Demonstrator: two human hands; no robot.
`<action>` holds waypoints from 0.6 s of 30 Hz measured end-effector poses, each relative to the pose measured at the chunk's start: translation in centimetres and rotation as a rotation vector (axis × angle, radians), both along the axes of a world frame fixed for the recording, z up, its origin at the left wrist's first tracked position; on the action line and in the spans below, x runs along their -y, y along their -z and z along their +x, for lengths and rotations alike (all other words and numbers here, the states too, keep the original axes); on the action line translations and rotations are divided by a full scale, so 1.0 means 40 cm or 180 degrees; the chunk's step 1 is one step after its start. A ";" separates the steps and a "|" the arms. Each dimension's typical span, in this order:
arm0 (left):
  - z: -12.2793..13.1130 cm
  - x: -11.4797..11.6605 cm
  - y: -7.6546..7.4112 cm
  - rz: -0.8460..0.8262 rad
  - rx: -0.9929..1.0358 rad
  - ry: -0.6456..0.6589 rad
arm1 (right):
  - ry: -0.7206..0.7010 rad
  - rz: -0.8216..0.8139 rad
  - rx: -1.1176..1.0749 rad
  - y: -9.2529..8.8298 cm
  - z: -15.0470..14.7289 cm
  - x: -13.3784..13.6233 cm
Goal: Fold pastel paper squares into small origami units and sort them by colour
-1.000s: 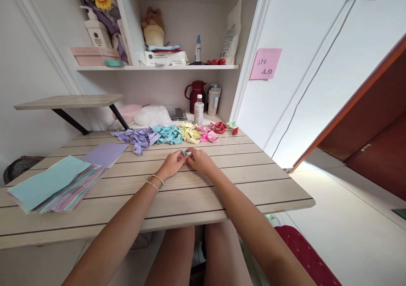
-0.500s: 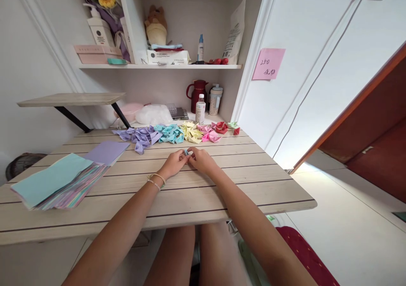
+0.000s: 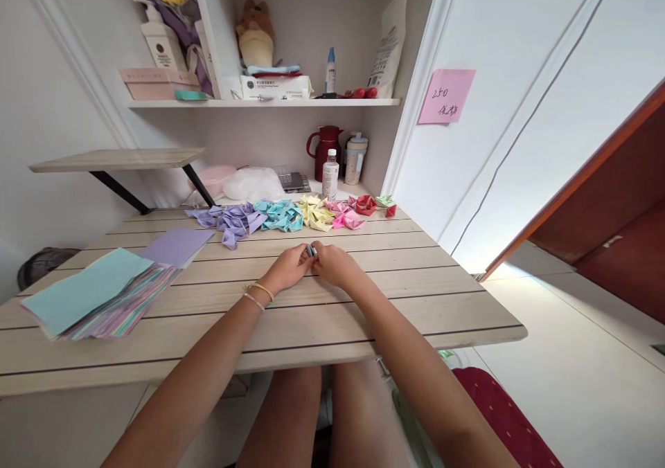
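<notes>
Above the pale, plank-lined counter [image 3: 218, 319], the left hand [image 3: 287, 267] and right hand [image 3: 335, 266] meet, fingers curled nearly closed, pinching between them a small blue piece [image 3: 311, 250], mostly covered by fingertips. The pinch has held over about the same spot since half a second ago; the view has slid slightly, while the things on the counter lie as before. To the left, a stack of thin coloured sheets [image 3: 93, 289] fans out, flat turquoise on top, a smooth purple sheet [image 3: 176, 246] at its far end. Farther off, creased, sharp-pointed paper shapes [image 3: 280, 215] run in a row: purple, turquoise, yellow, pink, red. Behind them stands a white-capped bottle [image 3: 330, 176], then a dark-red jug [image 3: 328, 153].
</notes>
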State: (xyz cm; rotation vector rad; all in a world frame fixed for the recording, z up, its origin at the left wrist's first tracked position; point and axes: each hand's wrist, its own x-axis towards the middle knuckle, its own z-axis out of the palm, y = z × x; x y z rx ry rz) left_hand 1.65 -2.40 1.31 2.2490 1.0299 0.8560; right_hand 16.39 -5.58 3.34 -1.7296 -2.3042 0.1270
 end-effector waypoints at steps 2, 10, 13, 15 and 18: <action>0.000 0.000 0.000 0.0016 -0.0078 -0.0017 | -0.0019 -0.0001 0.0040 -0.001 0.001 0.001; 0.005 -0.009 0.006 -0.0160 0.0389 -0.0191 | -0.0077 0.0134 -0.0485 0.011 0.005 -0.018; 0.001 -0.012 0.007 -0.0143 0.0406 -0.0237 | -0.0160 0.0083 -0.0852 0.019 0.005 -0.029; -0.002 -0.014 0.009 -0.0133 0.0359 -0.0196 | -0.0218 0.0046 -0.1089 0.023 0.007 -0.036; -0.007 -0.017 0.012 -0.0126 0.0339 -0.0073 | -0.0300 0.0011 -0.1380 0.030 0.010 -0.044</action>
